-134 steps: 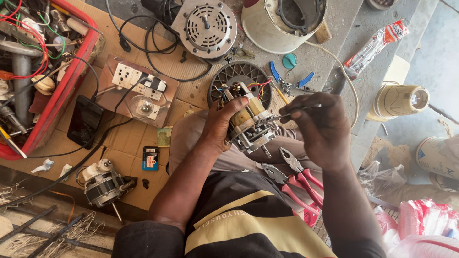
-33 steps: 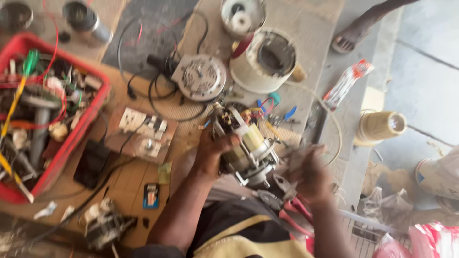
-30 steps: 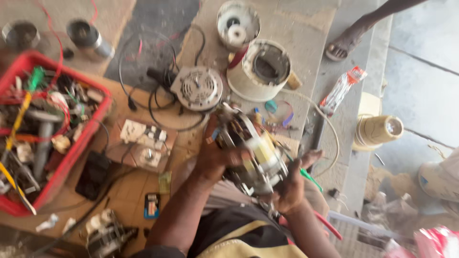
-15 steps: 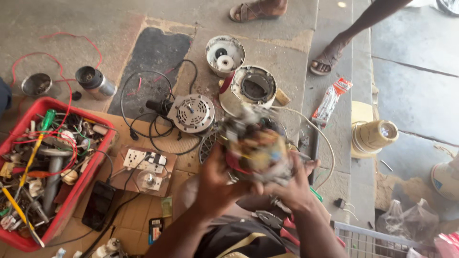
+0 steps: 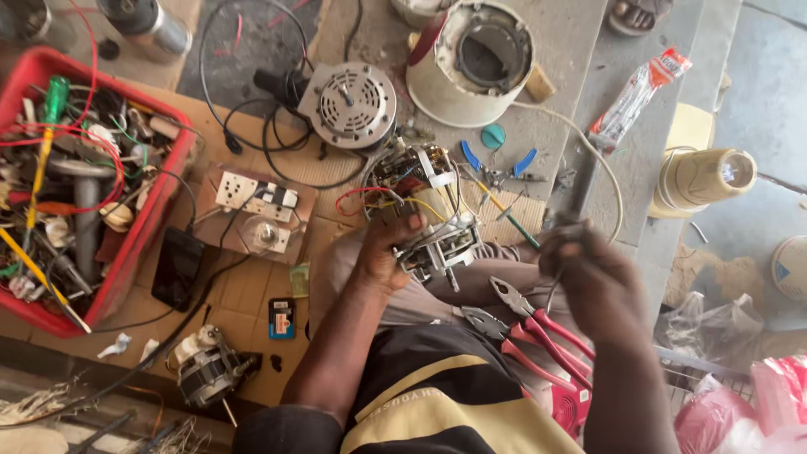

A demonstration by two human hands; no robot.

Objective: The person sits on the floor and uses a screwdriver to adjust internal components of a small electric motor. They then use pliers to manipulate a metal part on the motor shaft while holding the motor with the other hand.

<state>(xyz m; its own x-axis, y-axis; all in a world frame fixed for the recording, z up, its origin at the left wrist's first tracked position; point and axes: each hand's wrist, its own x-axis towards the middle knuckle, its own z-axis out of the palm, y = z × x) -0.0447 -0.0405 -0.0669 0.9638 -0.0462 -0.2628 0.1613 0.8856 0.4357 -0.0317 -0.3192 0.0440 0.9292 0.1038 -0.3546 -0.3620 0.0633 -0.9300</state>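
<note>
While my left hand point(image 5: 388, 256) stays clamped on the stripped motor point(image 5: 423, 210) above my lap, right hand point(image 5: 588, 273) closed round a thin tool point(image 5: 580, 189), I judge it heavy, rigid, with fragile loose wires—grip the metal frame.

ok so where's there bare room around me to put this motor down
Bare tiled floor lies between the switch board and the small card. Bare concrete shows between the white housing and the snack packet. The red crate and the pliers on your lap are crowded.
</note>
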